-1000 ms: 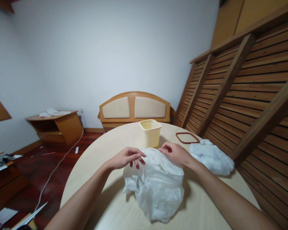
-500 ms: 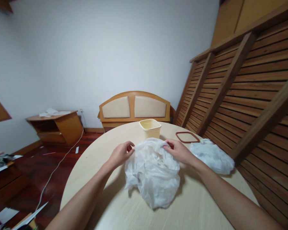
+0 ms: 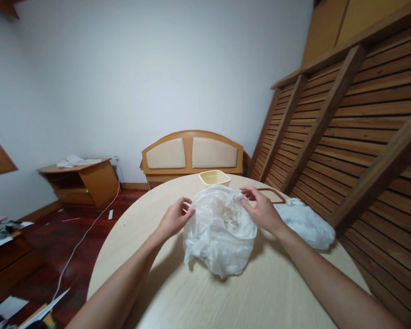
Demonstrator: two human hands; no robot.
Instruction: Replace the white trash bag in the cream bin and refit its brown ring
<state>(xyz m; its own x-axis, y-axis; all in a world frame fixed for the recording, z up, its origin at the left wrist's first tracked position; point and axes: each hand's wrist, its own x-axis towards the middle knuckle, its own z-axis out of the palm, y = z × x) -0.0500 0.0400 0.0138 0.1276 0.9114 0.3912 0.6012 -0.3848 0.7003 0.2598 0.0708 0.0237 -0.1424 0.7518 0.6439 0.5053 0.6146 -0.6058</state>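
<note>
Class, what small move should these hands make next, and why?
Perhaps draw the white bag wider: the left hand and right hand are at opposite sides of its upper part, which is crumpled in folds between them.

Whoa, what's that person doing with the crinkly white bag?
Someone is handling a white plastic bag at a round table, left hand at one side of its top, right hand at the other. Just past the bag is a pale yellow container, its lower part hidden. A brown frame and another white bundle lie to the right.
</note>
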